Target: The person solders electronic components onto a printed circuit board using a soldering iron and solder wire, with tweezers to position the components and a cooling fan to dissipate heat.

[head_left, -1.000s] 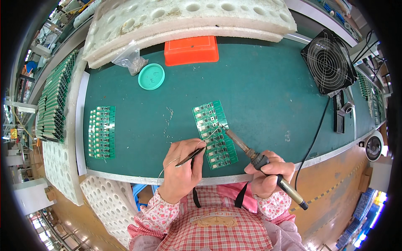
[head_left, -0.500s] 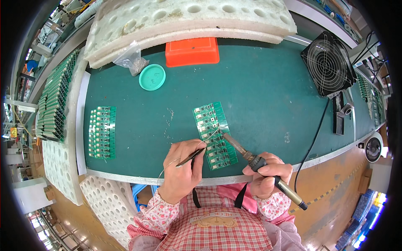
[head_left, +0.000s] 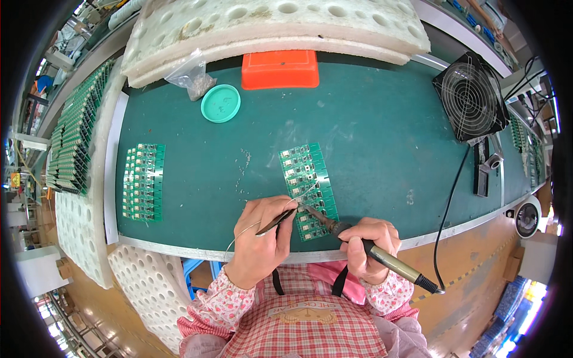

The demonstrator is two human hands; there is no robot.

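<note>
A green circuit board panel with rows of small components lies in front of me, slightly tilted. My left hand is closed at its lower left side, pinching a thin solder wire whose end reaches over the boards. The same fingers hold a slim dark tool, perhaps tweezers. Closed around the handle of a soldering iron is my right hand. The iron's tip points left at the panel's lower half, close to the left fingertips; exact contact is too small to tell.
Another board panel lies at left, beside stacked boards on white foam. Further back are a green lid, a plastic bag and a red bin. A black fan and an iron stand are at right; the iron's cord hangs nearby.
The soldering iron has moved down and left along the panel, its tip nearer my left fingers. My right hand's grip has turned. Faint smoke now shows above the boards.
</note>
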